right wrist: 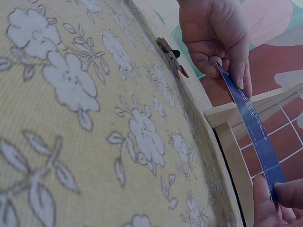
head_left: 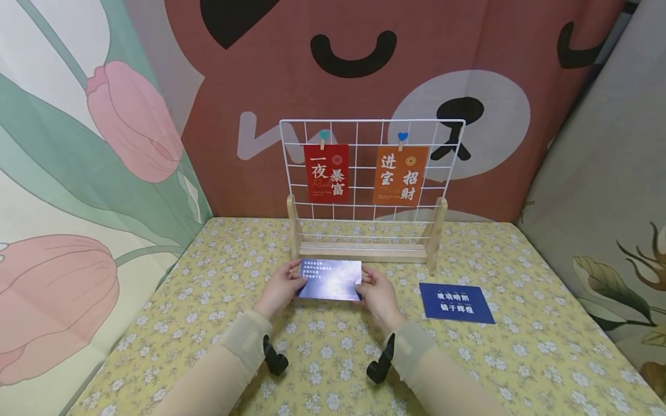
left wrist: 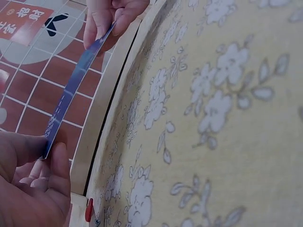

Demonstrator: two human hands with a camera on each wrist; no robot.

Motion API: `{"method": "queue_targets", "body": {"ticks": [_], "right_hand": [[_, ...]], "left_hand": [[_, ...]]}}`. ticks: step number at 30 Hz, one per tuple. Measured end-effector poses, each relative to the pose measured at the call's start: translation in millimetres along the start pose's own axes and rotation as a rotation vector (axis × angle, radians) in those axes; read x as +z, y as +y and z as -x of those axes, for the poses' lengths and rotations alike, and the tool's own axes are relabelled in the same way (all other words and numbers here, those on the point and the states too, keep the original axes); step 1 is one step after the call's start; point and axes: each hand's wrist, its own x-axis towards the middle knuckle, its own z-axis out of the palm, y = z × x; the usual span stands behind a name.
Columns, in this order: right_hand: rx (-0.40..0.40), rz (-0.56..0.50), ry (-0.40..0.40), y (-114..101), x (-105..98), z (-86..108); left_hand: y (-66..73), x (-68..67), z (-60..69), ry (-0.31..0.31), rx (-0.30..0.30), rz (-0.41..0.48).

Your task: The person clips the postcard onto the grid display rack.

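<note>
Between my two hands is a blue-violet postcard point(head_left: 333, 282) with white writing, raised off the cloth in front of the wire grid. My left hand point(head_left: 281, 289) pinches its left edge between thumb and fingers. At the opposite edge, my right hand point(head_left: 382, 296) grips it the same way. Both wrist views show the card point(left wrist: 71, 94) nearly edge-on and slightly bowed. A second, dark blue card point(head_left: 458, 303) with white characters lies flat on the table to the right of my right hand.
A white wire grid point(head_left: 356, 219) stands on a wooden base point(head_left: 364, 249) behind the hands. Heart-topped clips hold a red card point(head_left: 328, 182) and an orange card point(head_left: 400, 184) on it. Small wooden clips point(right wrist: 171, 54) lie on the yellow floral tablecloth point(head_left: 208, 277).
</note>
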Motion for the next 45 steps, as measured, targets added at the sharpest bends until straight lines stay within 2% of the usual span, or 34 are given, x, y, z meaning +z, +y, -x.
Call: {"method": "queue_targets", "body": {"ticks": [10,16,27,35,38,45], "right_hand": [[-0.014,0.008,-0.008,-1.7,0.9,0.9],[-0.026,0.010,-0.026,-3.4,0.4,2.4],[-0.039,0.037,-0.078,-5.0,1.4,5.2],[-0.065,0.026,-0.114,-6.0,4.3,6.1],[-0.054,0.031,-0.130,-7.7,4.3,7.2],[-0.007,-0.012,-0.119,-11.0,2.2,7.2]], "left_hand": [[-0.2,-2.8,4.2,-0.016,-0.006,-0.009],[-2.1,-2.6,4.8,0.000,0.001,0.001],[-8.0,-3.7,4.3,0.022,-0.031,0.102],[-9.7,-6.4,6.2,0.046,-0.046,0.123],[-12.2,-7.7,5.5,0.059,-0.048,0.130],[-11.7,-17.5,5.0,0.072,-0.089,0.240]]}}
